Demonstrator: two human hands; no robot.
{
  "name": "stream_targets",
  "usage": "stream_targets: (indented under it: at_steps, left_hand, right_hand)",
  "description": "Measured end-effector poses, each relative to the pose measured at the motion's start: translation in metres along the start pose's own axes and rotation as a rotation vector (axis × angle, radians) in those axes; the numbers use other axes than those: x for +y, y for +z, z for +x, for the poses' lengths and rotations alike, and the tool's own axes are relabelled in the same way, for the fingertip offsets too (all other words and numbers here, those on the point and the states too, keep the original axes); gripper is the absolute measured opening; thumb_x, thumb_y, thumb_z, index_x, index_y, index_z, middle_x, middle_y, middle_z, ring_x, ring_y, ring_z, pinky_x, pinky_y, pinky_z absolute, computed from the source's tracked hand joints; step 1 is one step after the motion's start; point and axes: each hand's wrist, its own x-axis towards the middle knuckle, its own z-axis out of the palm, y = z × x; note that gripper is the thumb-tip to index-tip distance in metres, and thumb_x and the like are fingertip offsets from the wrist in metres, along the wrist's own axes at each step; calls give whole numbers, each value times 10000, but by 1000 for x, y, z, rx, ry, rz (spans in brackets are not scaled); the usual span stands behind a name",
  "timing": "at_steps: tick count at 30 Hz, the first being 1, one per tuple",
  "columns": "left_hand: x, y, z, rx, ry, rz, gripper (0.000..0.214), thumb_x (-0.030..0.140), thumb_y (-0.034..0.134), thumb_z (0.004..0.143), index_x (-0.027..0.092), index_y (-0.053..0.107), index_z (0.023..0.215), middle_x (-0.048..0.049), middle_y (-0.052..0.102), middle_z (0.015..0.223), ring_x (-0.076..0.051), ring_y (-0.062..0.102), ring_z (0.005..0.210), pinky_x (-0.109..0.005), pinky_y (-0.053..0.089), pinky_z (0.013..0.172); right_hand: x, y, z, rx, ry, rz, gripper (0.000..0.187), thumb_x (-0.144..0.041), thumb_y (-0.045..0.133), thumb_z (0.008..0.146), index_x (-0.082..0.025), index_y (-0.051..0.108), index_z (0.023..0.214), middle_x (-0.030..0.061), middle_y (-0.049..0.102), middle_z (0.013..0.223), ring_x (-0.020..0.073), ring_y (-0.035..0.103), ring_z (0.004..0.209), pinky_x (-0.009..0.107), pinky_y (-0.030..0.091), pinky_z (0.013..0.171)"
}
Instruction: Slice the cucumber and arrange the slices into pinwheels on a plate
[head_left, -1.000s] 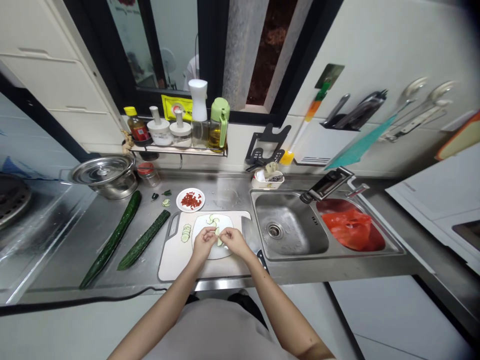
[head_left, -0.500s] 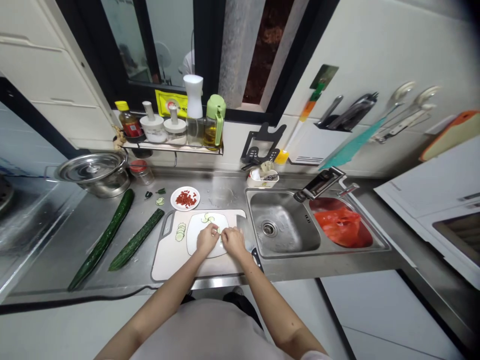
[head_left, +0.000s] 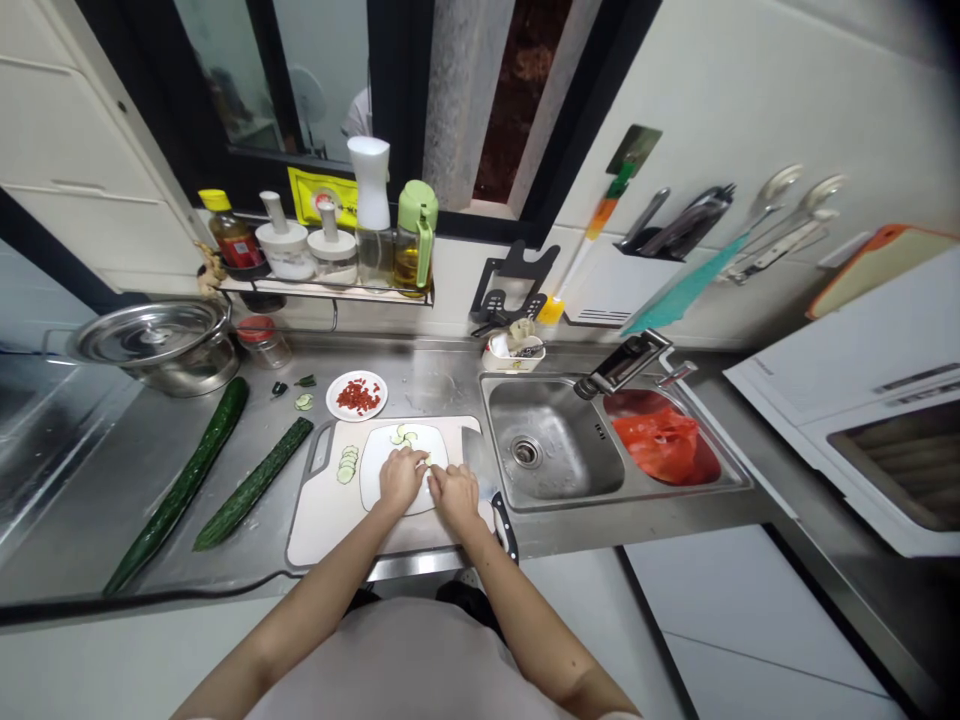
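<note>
My left hand [head_left: 401, 477] and my right hand [head_left: 454, 492] meet over a white plate [head_left: 371, 472] that lies on a pale cutting board [head_left: 330, 515]. Both hands are closed in a pinch on a thin cucumber slice [head_left: 427, 461] held low over the plate. A few slices [head_left: 403, 435] lie at the plate's far edge. A short row of slices [head_left: 346, 465] sits on the board left of the plate. A knife [head_left: 501, 518] lies along the board's right side, just right of my right hand.
Two long cucumber pieces [head_left: 251, 483] [head_left: 180, 485] lie on the steel counter to the left. A small dish of red bits [head_left: 357, 395] stands behind the board. A lidded steel pot [head_left: 154, 343], a condiment shelf [head_left: 322, 285] and a double sink [head_left: 555, 450] with a red bag [head_left: 660, 445] surround the board.
My hands have come down closer to the plate with the slice between them. The view has shifted to the right, so everything sits further left in the picture.
</note>
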Motion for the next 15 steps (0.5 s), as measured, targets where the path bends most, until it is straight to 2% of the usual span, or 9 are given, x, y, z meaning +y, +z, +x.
stream_targets:
  at_steps: [5,9,15]
  left_hand:
    - [-1,4,3,-1,-13,-26,258,299,523,873,265,687,1069,-52,649,970,-218,527,970,-301,397,822]
    - [-2,5,5,-3,-10,-36,258,293,526,867,261,689,1064,-52,649,977,-215,528,963,-300,395,824]
    - [0,6,8,-7,-7,-42,254,299,532,860,260,693,1053,-49,657,956,-220,533,971,-299,398,813]
  right_hand:
    - [2,2,1,-34,60,64,318,-345,423,931,-263,609,1176,93,629,960,211,533,927,272,341,733]
    - [3,2,3,-54,89,114,332,-315,420,923,-278,601,1200,68,635,958,176,577,843,245,355,692]
    - [9,8,9,21,150,313,366,-243,461,877,-174,547,1226,62,659,881,174,598,795,246,387,726]
